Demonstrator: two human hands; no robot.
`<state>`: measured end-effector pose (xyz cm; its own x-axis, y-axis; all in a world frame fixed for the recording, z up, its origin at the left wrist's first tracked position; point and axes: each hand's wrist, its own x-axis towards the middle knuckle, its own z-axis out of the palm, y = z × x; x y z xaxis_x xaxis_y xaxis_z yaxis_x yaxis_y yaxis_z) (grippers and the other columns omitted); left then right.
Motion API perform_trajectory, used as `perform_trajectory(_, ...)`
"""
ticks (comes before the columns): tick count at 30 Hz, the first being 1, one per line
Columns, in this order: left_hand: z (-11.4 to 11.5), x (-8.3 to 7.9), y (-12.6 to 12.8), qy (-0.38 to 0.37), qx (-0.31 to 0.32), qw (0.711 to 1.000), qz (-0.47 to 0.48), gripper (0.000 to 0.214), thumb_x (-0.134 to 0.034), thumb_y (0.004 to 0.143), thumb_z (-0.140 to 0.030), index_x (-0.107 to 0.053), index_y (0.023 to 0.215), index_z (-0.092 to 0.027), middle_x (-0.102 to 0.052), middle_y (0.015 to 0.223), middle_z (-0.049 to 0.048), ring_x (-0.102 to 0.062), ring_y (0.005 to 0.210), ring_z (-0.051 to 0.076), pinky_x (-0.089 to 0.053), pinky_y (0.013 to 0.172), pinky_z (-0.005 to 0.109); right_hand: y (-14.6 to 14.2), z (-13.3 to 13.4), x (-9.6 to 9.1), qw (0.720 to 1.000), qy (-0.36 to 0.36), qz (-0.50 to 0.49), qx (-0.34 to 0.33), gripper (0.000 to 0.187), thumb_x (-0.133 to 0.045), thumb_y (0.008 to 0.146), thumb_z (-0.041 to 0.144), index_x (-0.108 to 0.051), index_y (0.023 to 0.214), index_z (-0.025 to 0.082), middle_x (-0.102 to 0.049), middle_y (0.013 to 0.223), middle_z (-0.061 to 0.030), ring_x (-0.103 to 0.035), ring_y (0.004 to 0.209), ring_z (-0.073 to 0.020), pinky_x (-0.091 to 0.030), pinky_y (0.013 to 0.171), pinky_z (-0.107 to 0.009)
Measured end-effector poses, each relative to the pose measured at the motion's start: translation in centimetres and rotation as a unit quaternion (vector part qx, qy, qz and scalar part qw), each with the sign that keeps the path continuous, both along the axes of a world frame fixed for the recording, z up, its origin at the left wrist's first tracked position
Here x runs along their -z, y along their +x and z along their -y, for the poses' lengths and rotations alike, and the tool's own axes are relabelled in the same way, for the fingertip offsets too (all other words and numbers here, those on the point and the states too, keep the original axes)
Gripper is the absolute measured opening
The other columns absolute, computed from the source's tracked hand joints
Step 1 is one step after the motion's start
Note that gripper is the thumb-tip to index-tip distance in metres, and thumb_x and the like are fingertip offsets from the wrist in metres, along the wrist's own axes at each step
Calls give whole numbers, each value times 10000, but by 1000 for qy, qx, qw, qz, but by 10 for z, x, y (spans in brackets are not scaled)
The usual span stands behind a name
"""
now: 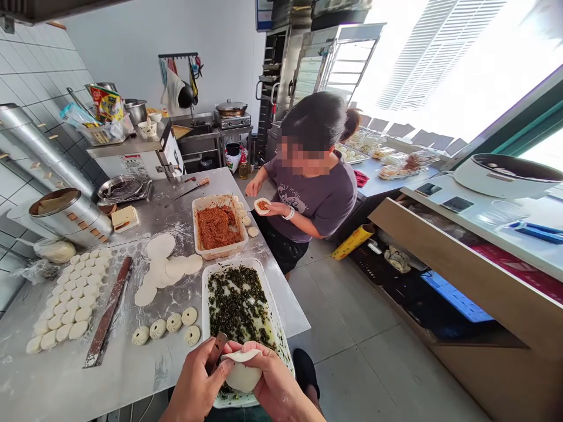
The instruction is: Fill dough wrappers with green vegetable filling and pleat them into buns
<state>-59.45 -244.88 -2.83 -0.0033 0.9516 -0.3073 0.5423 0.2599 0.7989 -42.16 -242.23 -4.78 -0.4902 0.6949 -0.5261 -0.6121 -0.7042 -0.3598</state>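
A round dough wrapper (243,375), folded up at its rim, is between my hands over the white tub of chopped green filling (235,302). My left hand (193,375) pinches the wrapper's left edge with its fingers closed, and a flat-handled tool (216,351) sticks up from the same grip. Curled around the right side of the wrapper is my right hand (277,381). What lies inside the wrapper is hidden. Several pleated buns (174,322) rest on the metal table left of the tub. Behind them lie flat, overlapping dough wrappers (165,264).
A tub of reddish filling (217,228) stands beyond the green one. Rows of dough pieces (73,296) and a brown flat bar (109,310) lie at left. Across the table corner, a co-worker (314,187) holds a filled wrapper (263,205). A knife (191,187) lies farther back.
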Motion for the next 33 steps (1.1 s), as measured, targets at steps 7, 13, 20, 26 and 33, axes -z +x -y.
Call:
perform_trajectory(7, -1, 2, -9, -42, -49, 997, 37, 504, -598, 838, -635, -715, 1063, -200, -779, 985, 70, -699, 911, 242, -537, 806, 284, 4, 4, 10, 997, 61, -24, -42, 381, -735, 779, 378, -729, 1092, 160, -771, 1017, -105, -694, 935, -262, -512, 837, -358)
perform_trajectory(13, 0, -4, -10, -26, -23, 999, 10, 439, -570, 872, -600, -713, 1029, -215, -771, 1007, 78, -701, 957, 251, -543, 867, 304, 3, 9, 29, 962, 198, 138, -129, 375, -855, 718, 355, -745, 1003, 137, -764, 871, -62, -668, 779, -212, -487, 731, -310)
perform_trajectory(20, -18, 12, -37, 42, 112, 953, -279, 438, -294, 1016, -330, -509, 1393, -265, -581, 1353, 118, -637, 1159, 225, -517, 954, 326, 61, 9, -3, 995, 80, 57, -35, 538, -820, 614, 194, -719, 1141, 165, -773, 1067, -130, -717, 968, -319, -527, 900, -455)
perform_trajectory(26, -55, 51, -21, 1, 290, 850, -440, 330, -438, 873, -53, -713, 987, -193, -648, 1050, 121, -680, 804, 201, -524, 751, 343, 104, -15, -33, 995, 12, -87, 46, 705, -554, 870, 644, -630, 1312, 101, -591, 1428, -222, -570, 1300, -380, -416, 1104, -562)
perform_trajectory(33, -86, 84, 2, -21, 386, 764, -517, 212, -646, 929, -297, -659, 1021, -106, -684, 1090, 83, -667, 910, 161, -583, 806, 354, 91, -10, 36, 983, -47, -103, 145, 379, -519, 957, 283, -667, 1250, 95, -726, 1233, -174, -685, 1143, -296, -534, 1031, -455)
